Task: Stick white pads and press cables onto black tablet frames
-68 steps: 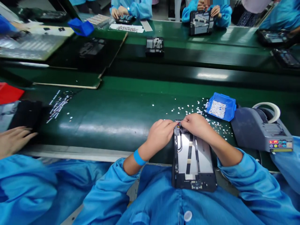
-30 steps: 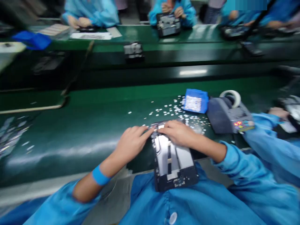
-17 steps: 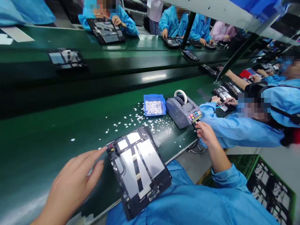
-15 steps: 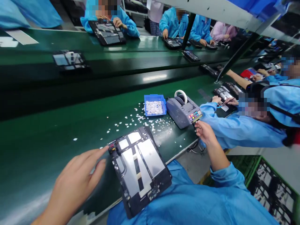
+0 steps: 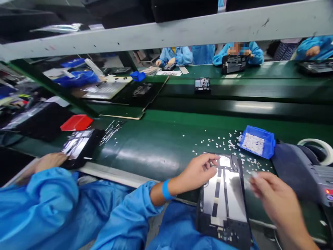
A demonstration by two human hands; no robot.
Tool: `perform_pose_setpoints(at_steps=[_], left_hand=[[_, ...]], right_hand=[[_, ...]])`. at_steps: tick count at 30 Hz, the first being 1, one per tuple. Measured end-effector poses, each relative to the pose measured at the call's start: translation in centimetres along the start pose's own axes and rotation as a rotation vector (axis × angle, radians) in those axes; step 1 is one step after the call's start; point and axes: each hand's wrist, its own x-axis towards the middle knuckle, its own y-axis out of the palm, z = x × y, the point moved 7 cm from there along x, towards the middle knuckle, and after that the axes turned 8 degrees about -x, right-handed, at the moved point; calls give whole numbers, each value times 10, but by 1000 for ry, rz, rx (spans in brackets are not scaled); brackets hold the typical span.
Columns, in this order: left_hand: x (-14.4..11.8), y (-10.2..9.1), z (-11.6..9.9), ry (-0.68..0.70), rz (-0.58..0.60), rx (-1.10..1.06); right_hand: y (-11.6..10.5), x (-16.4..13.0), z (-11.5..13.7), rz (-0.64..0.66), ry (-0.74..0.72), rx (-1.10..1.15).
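Note:
An opened tablet [image 5: 235,198], black-edged with silver battery panels, leans over the bench edge towards my lap. Over its upper left corner lies my left hand [image 5: 199,173], a blue band at the wrist; the fingers are half bent, with index and thumb tips apart on the tablet. My right hand [image 5: 278,201] is just right of the tablet, blurred by motion. Its fingertips pinch a small pale piece of tape [image 5: 253,174], whose edges are smeared. Beyond the hands are a blue bin [image 5: 270,146] of small white pieces and a grey tape dispenser [image 5: 293,170].
Loose white bits [image 5: 220,139] lie scattered beyond the tablet. At left, a co-worker's hand [image 5: 50,161] touches another opened tablet [image 5: 78,146] near a red tray [image 5: 76,122]. A white shelf beam [image 5: 166,33] crosses overhead. Other people work across the bench.
My view has swung left. My right hand has left the tape dispenser and come beside the tablet with a piece of tape. My left hand has moved further onto the tablet's top.

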Motion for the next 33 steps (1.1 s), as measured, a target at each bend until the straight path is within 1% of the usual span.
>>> perform_pose_setpoints(at_steps=[2, 3, 4, 5, 7, 9, 11, 13, 14, 15, 16, 17, 19, 21, 22, 25, 27, 29, 33], left_hand=[[3, 13, 6, -108, 8, -240], [4, 15, 9, -139, -10, -332], [4, 13, 13, -153, -41, -395], [4, 9, 16, -154, -81, -427], [2, -2, 24, -151, -146, -429], [-2, -13, 33, -155, -174, -394], [-7, -27, 38, -148, -211, -324], [-10, -42, 40, -134, -249, -208], [-10, -48, 39, -130, -249, -137], [-9, -53, 38, -124, -231, -57], [-7, -55, 35, -108, -197, 37], [-4, -55, 31, -71, -150, 145], [2, -49, 21, 69, -46, 386], [4, -37, 13, 230, 43, 616], [4, -31, 13, 290, 81, 712], [2, -18, 17, 371, 149, 917], [1, -13, 19, 387, 184, 980], [2, -10, 19, 384, 212, 998], [5, -10, 14, 348, 234, 944]], right_hand=[[58, 14, 42, 176, -94, -26], [82, 18, 57, 259, -130, -13], [101, 21, 67, 314, -164, 1], [115, 22, 72, 351, -193, 3], [130, 21, 74, 383, -238, -21], [129, 20, 68, 395, -275, -98], [116, 25, 66, 349, -354, -219], [98, 34, 71, 242, -499, -386], [91, 39, 75, 198, -594, -474], [88, 42, 80, 174, -696, -559], [89, 45, 83, 176, -791, -645], [93, 46, 86, 196, -876, -728], [105, 49, 89, 225, -1003, -880], [116, 50, 89, 234, -1079, -1000], [120, 50, 89, 237, -1112, -1041], [125, 50, 88, 247, -1195, -1093], [124, 51, 87, 259, -1227, -1103], [122, 52, 86, 287, -1251, -1113], [121, 55, 86, 348, -1290, -1154]])
